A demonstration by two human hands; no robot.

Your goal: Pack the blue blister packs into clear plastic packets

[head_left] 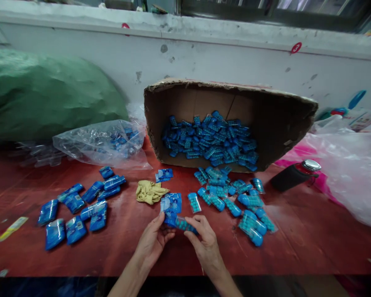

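My right hand (205, 241) pinches a small clear bottle (184, 225) of turquoise beads by its right end, just above the table's front half. My left hand (153, 237) is closed, thumb and fingers on a blue printed sleeve (170, 219) that meets the bottle's left end. Whether the bottle is inside the sleeve I cannot tell. Flat blue sleeves (172, 202) lie right behind my hands, beside a crumpled yellow cloth (150, 192). One loose bottle (194, 202) rests close to my right hand, and several more bottles (216, 201) are scattered to its right.
An open cardboard box (278, 123) on its side holds a heap of bottles. Several blue-wrapped packs (76, 229) lie left on the red table (136, 255). A clear plastic bag (80, 142), green sack (49, 95), black flask (289, 176) and pinkish plastic (352, 161) stand around.
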